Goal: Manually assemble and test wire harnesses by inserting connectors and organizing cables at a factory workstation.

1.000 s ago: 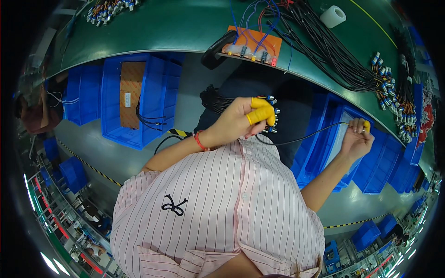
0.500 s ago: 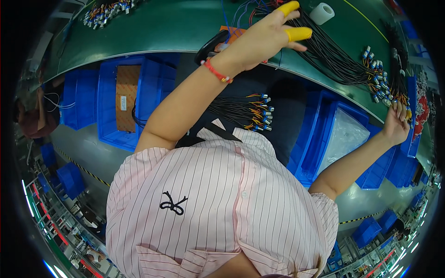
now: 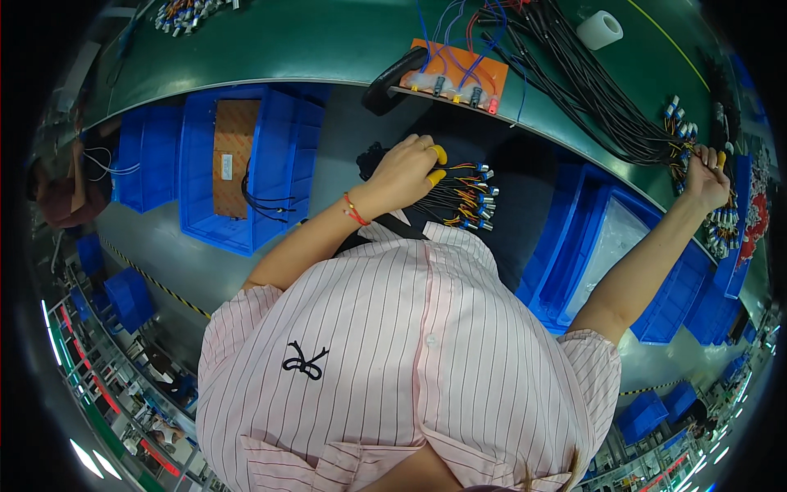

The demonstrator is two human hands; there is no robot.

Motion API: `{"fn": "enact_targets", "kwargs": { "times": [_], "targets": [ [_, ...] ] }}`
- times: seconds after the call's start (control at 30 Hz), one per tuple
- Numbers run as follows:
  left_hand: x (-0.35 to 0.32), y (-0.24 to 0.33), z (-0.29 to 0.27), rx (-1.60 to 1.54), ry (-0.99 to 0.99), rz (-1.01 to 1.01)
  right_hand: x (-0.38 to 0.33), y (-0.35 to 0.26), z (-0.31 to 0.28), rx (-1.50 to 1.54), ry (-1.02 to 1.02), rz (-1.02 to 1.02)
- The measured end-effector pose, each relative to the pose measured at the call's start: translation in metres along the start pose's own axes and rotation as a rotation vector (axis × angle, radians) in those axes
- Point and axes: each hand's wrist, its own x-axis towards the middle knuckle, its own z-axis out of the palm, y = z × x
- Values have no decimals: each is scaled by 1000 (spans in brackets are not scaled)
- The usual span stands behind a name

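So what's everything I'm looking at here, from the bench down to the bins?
Workbench: one, green, curving across the top.
Wire bundle: one, black leads with orange and blue ends, under the left hand, over the lap.
Long cable loom: one, black, spread over the bench toward the right.
Orange board: one, with plugs and blue wires, at the bench edge.
Tape roll: one, white, top right of bench.
Blue bins: several; one with a brown sheet on the left, others on the right.
Striped shirt: one, pink and white, centre.
Left hand: yellow finger cots, red wrist band, resting on the wire bundle.
Right hand: yellow finger cot, gripping the loom's ends at far right.
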Motion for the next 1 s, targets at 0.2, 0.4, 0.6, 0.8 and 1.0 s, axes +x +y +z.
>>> {"fn": "enact_targets", "kwargs": {
  "times": [0.2, 0.4, 0.6, 0.8, 1.0],
  "targets": [
    [7, -6, 11, 59, 10, 49, 5, 3, -10, 11, -89, 50],
    [6, 6, 0, -510, -98, -142, -33, 44, 50, -1594, 237, -647],
    [1, 43, -37, -805, -166, -117, -168, 115, 132, -1031, -164, -494],
    [5, 58, -54, -900, -62, 19, -267, 183, 130, -1034, -569, 518],
    [3, 40, -64, -684, -13, 49, -263, 141, 91, -571, -76, 390]
  ]
}}
